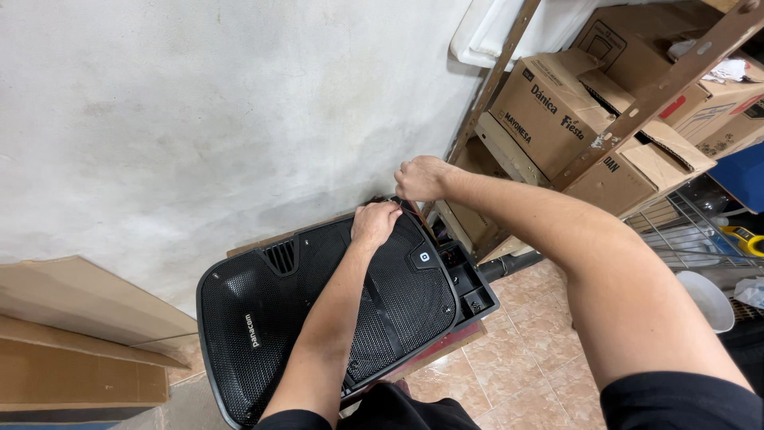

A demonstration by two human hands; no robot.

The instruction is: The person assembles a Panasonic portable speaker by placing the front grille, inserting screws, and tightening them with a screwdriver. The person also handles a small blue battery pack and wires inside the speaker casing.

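Note:
A large black speaker (278, 310) with a perforated metal grille lies tilted on the floor against a white wall. My left hand (374, 223) rests in a fist on the grille's upper edge, gripping the rim. My right hand (419, 178) is closed just above the speaker's top end, pinching something small that I cannot make out. The speaker's open black back housing (471, 288) shows at the right, with red wiring inside.
Flat cardboard sheets (72, 334) lean at the lower left. A rusty metal shelf frame (637, 111) holds several cardboard boxes (549, 107) at the upper right. A wire rack (684, 231), a white bowl (708, 299) and a yellow tool (744, 237) stand at the right. Tiled floor (525, 358) lies below.

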